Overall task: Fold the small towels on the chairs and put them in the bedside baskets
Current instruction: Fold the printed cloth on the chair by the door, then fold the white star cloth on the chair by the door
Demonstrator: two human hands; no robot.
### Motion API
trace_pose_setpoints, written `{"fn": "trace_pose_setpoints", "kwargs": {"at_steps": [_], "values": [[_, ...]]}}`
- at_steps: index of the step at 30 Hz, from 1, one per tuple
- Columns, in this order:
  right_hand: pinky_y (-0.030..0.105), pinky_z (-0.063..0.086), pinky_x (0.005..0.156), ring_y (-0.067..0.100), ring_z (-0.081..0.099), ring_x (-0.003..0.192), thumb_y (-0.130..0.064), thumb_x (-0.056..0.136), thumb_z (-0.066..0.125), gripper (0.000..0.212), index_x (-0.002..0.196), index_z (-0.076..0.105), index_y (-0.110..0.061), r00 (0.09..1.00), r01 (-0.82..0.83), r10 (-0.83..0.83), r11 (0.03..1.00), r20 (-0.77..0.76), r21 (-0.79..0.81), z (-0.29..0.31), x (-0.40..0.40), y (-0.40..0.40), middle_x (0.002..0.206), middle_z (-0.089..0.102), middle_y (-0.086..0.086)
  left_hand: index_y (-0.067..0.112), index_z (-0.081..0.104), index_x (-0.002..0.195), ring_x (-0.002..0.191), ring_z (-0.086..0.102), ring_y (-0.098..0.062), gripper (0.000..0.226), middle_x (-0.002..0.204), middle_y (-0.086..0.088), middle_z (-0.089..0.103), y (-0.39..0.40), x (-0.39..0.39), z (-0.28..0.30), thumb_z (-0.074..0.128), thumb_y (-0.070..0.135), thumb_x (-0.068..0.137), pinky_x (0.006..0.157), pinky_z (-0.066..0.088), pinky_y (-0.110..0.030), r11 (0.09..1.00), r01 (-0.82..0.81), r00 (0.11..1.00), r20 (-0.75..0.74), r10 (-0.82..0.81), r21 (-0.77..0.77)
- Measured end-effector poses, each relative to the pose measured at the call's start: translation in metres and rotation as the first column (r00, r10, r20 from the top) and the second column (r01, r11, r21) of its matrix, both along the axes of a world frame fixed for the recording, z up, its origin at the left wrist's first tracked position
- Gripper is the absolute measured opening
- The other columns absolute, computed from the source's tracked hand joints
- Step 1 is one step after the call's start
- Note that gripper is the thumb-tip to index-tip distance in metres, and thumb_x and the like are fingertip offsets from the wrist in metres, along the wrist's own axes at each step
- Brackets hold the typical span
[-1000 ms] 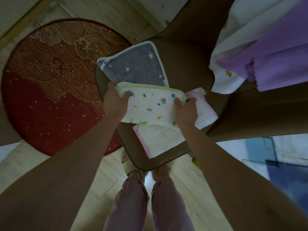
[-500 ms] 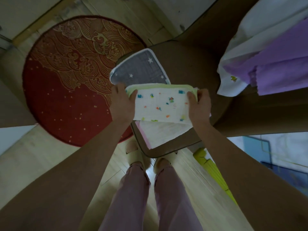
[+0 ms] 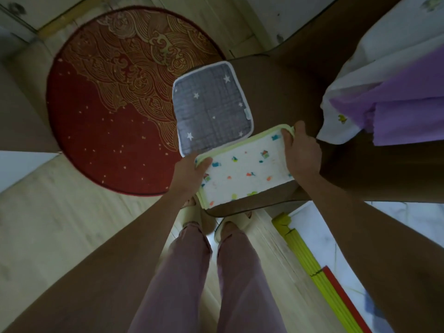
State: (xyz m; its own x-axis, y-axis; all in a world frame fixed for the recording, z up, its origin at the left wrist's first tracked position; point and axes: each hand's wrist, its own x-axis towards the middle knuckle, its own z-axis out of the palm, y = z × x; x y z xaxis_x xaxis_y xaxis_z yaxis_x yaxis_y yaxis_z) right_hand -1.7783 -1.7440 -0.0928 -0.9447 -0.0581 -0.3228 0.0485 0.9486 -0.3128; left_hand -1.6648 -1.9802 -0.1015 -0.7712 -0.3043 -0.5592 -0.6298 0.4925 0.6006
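While both hands grip white printed towel (image 3: 245, 171) on chair (image 3: 283, 92) | left hand (image 3: 189, 171), right hand (image 3: 302, 152) fingers clamped on ends

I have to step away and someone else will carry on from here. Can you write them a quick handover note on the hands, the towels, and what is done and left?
Left hand: grips the left edge of the white patterned towel.
Right hand: grips its right edge, thumb over the green hem.
Towels: the patterned one lies folded in half at the front of the brown chair seat; the grey star towel lies flat beside it, unfolded.
Done: one fold of the patterned towel.
Left: finish folding it, fold the grey one, carry both to the bedside baskets, which are out of view.
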Motion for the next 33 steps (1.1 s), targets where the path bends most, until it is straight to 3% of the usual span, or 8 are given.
{"fn": "trace_pose_setpoints", "kwargs": {"at_steps": [8,12,15,19,23,29,31,33], "values": [[0.029,0.04,0.058,0.019,0.057,0.07,-0.043,0.104,0.03,0.041,0.127,0.04,-0.01,0.996,-0.093,0.093,0.99,0.004,0.105,-0.04,-0.01,0.008,0.091,0.058,0.006,-0.003,0.051,0.113,0.091,0.066,-0.035,0.041,0.092,-0.019,0.064,0.019,-0.002,-0.033,0.047,0.036,0.1,0.06,0.033,-0.028,0.992,-0.004,1.0,0.03,0.008,-0.123],[0.046,0.044,0.091,0.037,0.053,0.116,-0.034,0.103,0.039,0.04,0.132,0.043,-0.006,0.98,-0.095,0.123,0.98,-0.155,0.176,-0.053,-0.004,0.009,0.129,0.052,0.02,0.003,0.049,0.126,0.109,0.051,-0.037,0.045,0.122,-0.019,0.051,0.028,0.003,-0.028,0.046,0.039,0.098,0.082,0.046,-0.045,0.911,0.022,0.998,-0.039,-0.042,-0.413],[0.05,0.027,0.112,0.037,0.032,0.14,-0.035,0.101,0.04,0.047,0.141,0.04,-0.012,0.903,-0.325,0.343,0.939,-0.26,0.112,-0.052,0.007,-0.003,0.152,0.033,0.019,0.008,0.046,0.134,0.127,0.044,-0.038,0.045,0.138,-0.021,0.046,0.035,0.011,-0.026,0.042,0.035,0.099,0.104,0.037,-0.05,0.781,0.122,0.906,-0.253,-0.34,-0.613],[0.042,0.003,0.119,0.03,0.012,0.149,-0.045,0.102,0.026,0.059,0.153,0.023,-0.016,0.702,-0.695,0.704,0.71,-0.109,0.113,-0.074,0.022,-0.001,0.161,0.016,0.013,0.012,0.022,0.152,0.148,0.012,-0.034,0.06,0.159,-0.017,0.017,0.05,0.028,-0.049,0.028,0.044,0.103,0.119,0.012,-0.051,0.635,0.48,0.748,-0.096,-0.657,-0.605],[0.039,-0.001,0.12,0.025,0.005,0.15,-0.055,0.099,0.015,0.065,0.155,0.012,-0.022,0.754,-0.653,0.657,0.745,0.02,0.14,-0.089,0.017,0.02,0.163,0.006,0.01,0.013,0.005,0.155,0.149,-0.006,-0.03,0.072,0.161,-0.015,-0.002,0.058,0.023,-0.074,0.018,0.057,0.099,0.12,-0.001,-0.051,0.607,0.569,0.759,0.072,-0.647,-0.554],[0.04,-0.001,0.12,0.026,0.002,0.15,-0.06,0.093,0.006,0.072,0.156,0.001,-0.024,0.852,-0.524,0.513,0.831,0.106,0.187,-0.083,0.012,0.057,0.163,-0.001,0.011,0.016,-0.005,0.154,0.148,-0.011,-0.03,0.075,0.16,-0.012,-0.012,0.084,-0.012,-0.07,0.008,0.061,0.095,0.119,-0.01,-0.047,0.542,0.679,0.646,0.051,-0.762,-0.494],[0.042,0.002,0.12,0.028,0.005,0.15,-0.06,0.093,0.006,0.074,0.156,0.007,-0.02,0.882,-0.471,0.46,0.864,0.101,0.181,-0.075,0.01,0.058,0.162,0.005,0.013,0.015,0.005,0.155,0.149,-0.005,-0.03,0.074,0.162,-0.014,-0.004,0.089,-0.019,-0.062,0.008,0.059,0.095,0.119,-0.009,-0.046,0.554,0.682,0.64,0.024,-0.768,-0.477],[0.045,0.01,0.119,0.033,0.018,0.147,-0.051,0.097,0.018,0.068,0.152,0.025,-0.011,0.91,-0.412,0.414,0.907,-0.008,0.089,-0.065,0.003,0.047,0.158,0.024,0.018,0.01,0.035,0.148,0.145,0.022,-0.032,0.065,0.156,-0.016,0.027,0.083,-0.026,-0.049,0.02,0.049,0.098,0.119,0.004,-0.046,0.652,0.586,0.697,-0.113,-0.708,-0.481]]}}
